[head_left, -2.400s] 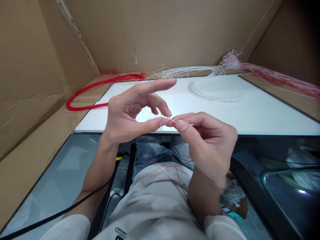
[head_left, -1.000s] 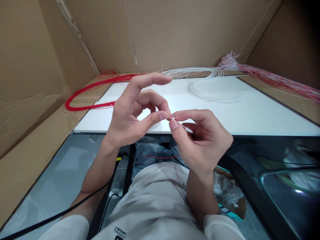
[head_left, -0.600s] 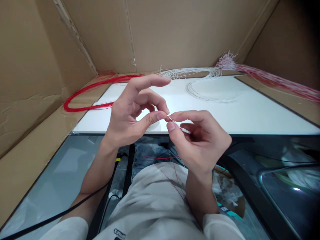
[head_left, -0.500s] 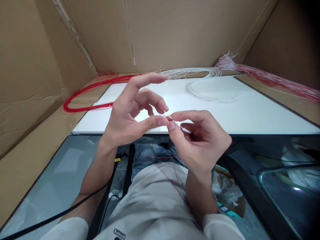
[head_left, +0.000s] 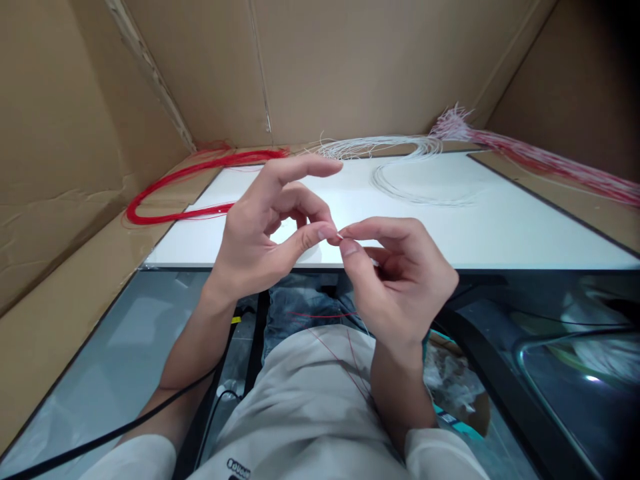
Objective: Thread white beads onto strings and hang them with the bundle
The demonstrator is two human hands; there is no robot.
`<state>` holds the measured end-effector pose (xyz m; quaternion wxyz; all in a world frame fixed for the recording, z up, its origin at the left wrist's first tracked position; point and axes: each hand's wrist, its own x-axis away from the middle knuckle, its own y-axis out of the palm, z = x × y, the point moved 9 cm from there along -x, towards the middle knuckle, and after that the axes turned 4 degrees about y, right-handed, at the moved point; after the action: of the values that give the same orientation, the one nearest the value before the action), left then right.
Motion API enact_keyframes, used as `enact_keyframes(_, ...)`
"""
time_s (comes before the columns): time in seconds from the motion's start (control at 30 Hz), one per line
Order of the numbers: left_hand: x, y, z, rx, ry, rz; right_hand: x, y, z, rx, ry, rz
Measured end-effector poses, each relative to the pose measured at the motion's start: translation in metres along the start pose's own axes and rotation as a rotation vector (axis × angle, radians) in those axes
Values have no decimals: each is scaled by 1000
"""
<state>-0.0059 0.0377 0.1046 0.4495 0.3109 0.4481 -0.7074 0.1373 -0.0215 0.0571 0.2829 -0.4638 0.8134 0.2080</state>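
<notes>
Above the front edge of the white board, my left hand is closed in a pinch of thumb and middle finger, its index finger stretched out over them. Between its fingertips and those of my right hand a short piece of white wire shows. My right thumb and index finger pinch that wire, while the other fingers curl into the palm. Below the right hand, thin red wires hang across my lap and shirt. The wire ends are mostly hidden by the fingertips.
On the white board, a loop of red wires lies left and coiled white wires lie at the back. A red and white wire bundle rests right. Cardboard walls enclose the board. A black cable crosses my left forearm.
My left fingers have closed over the wire ends, where red and white strands showed before. Both hands have shifted slightly; the right thumb has drawn nearer its index finger.
</notes>
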Motion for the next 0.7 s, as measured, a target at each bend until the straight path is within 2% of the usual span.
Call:
enact_keyframes(0.13, 0, -1, 3, -33, 32, 3, 2, 0, 1, -19, -30, -2)
enact_keyframes(0.3, 0, -3, 1, -56, -4, 8, 1, 5, 2, 32, -30, -74)
enact_keyframes(0.43, -1, -6, 4, -36, 12, 26, 1, 6, 3, 81, -37, -80)
enact_keyframes(0.7, -1, -11, -3, 27, -27, -28, 2, 8, 11, 24, 38, -78)
